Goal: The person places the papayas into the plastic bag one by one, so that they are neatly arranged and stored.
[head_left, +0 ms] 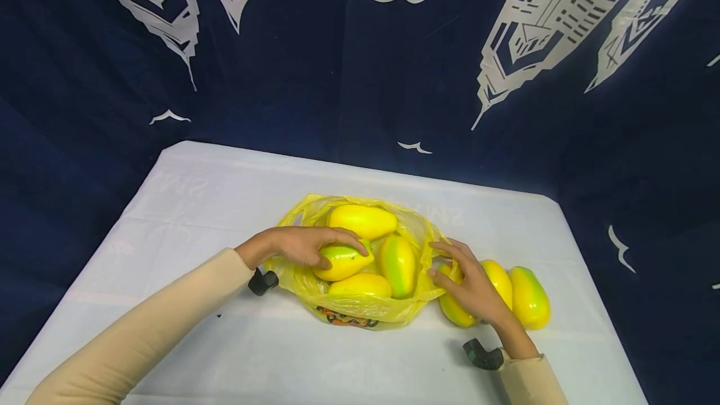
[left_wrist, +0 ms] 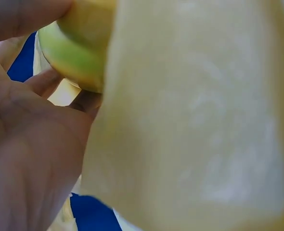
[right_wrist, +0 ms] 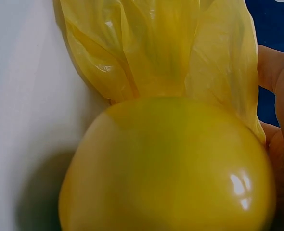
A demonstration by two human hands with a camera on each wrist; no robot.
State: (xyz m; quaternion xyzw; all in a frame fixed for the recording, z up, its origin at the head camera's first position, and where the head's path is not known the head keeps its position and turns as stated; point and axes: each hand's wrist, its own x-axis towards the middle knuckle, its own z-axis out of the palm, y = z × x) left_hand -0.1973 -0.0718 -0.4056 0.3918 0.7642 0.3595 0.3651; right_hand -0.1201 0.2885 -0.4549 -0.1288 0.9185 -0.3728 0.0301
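A thin yellow plastic bag point(head_left: 394, 312) lies with its mouth spread wide, several yellow-green mangoes inside. My left hand point(head_left: 300, 244) reaches over its left rim and holds one mango point(head_left: 344, 264) between thumb and fingers. Around that fruit lie other mangoes, one behind point(head_left: 362, 220) and one to the right point(head_left: 398, 266). At the right side, my right hand point(head_left: 472, 280) pinches the bag's rim. In the left wrist view the bag's film point(left_wrist: 190, 115) hides most of the held fruit. A mango outside the bag point(right_wrist: 171, 168) fills the lower right wrist view.
Three mangoes stand outside the bag on the right, beside and under my right hand; the outermost mango point(head_left: 530, 299) is farthest right. A white cloth covers the table point(head_left: 225, 349). Behind it hangs a dark blue curtain point(head_left: 315, 92) with white building prints.
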